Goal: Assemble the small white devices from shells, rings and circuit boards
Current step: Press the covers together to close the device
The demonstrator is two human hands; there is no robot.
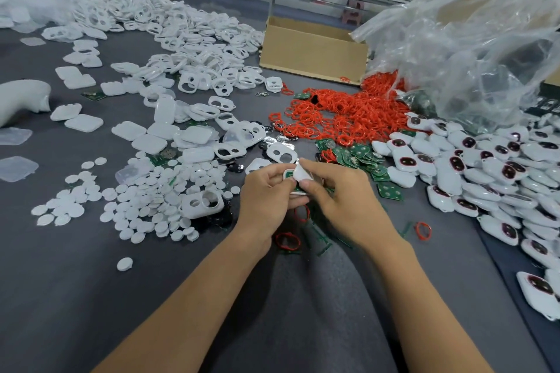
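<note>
Just above the middle of the dark grey cloth-covered surface [91, 297], both bare hands meet over one part. The left grip [266, 188] is curled round a small white plastic shell [288, 174] with green circuit board showing inside it, holding it a little above the surface. The right grip [342, 200] pinches a white plastic cover piece [301, 172] between thumb and forefinger, tilted against the top edge of that shell and touching it. Directly under the hands lie a loose red rubber ring [288, 241] and some thin green scraps. Beyond the hands spreads a heap of red rubber rings [342, 112], with a pile of green circuit boards [360, 157] at its near edge. To the right lies a big pile of finished white devices with dark oval windows [485, 166]. To the left sits a scatter of small white round plastic discs [145, 200], and farther back a long heap of white shells with two openings [181, 39]. An open brown cardboard box [312, 48] stands behind the rings, beside a crumpled clear plastic bag [469, 39].
</note>
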